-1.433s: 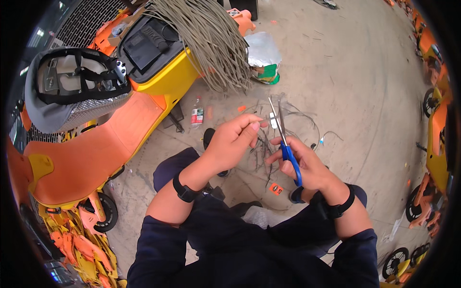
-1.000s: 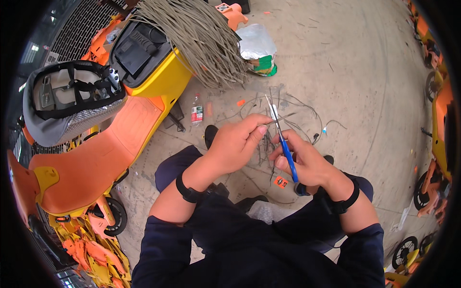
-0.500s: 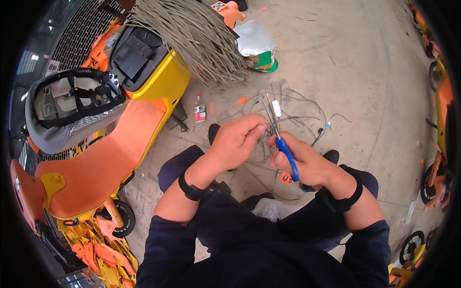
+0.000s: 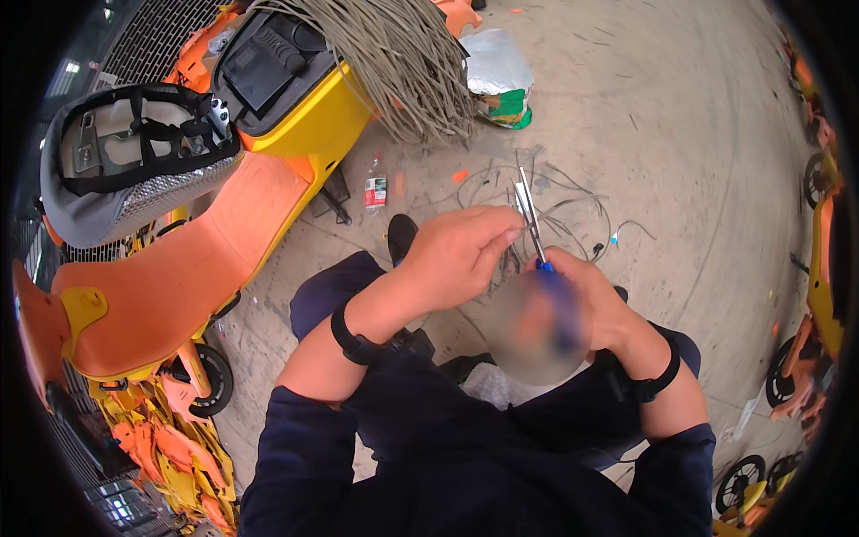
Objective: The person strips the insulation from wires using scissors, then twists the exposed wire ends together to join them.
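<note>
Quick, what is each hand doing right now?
Left hand: closed, pinching thin wires beside the blades.
Right hand: closed around the blue-handled scissors, blades pointing up.

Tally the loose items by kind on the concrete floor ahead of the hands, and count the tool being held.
Blue-handled scissors, in the right hand: 1
Plastic bottle: 1
Crumpled silver-and-green bag: 1
Bundle of grey cables: 1
Total: 4

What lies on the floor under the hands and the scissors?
Loose thin wires sprawl on the concrete floor beyond the left hand and scissors. Whatever lies directly beneath the hands, including the right hand, is covered.
</note>
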`<state>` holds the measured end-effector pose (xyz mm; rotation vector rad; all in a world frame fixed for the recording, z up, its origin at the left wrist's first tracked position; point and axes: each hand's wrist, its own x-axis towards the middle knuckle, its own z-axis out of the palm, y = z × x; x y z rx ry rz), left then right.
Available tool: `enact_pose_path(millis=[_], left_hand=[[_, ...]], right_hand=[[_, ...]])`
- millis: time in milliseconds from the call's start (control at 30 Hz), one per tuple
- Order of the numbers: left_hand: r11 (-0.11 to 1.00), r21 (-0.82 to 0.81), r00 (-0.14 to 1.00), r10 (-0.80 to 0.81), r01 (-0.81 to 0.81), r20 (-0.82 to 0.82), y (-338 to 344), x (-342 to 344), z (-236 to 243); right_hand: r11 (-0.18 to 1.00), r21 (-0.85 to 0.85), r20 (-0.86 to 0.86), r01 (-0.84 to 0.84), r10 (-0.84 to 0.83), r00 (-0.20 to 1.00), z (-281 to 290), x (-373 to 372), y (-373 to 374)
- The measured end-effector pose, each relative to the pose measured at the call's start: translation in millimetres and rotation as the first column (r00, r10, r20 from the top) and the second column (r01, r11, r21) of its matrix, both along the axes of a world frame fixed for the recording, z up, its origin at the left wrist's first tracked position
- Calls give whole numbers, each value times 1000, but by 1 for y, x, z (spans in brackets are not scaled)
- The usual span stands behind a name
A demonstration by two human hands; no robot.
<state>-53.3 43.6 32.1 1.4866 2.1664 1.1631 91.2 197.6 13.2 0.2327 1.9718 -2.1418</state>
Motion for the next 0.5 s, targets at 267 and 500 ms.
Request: enact_pose_path(millis=[267,500], left_hand=[[1000,23,999,16,-15,-51,0,-6,4],[999,-34,997,23,-26,-79,-11,-7,16]], right_hand=[[1000,-20,-89,8,-10,996,2,-1,-2],[975,223,-202,-3,49,978,2,-4,-4]])
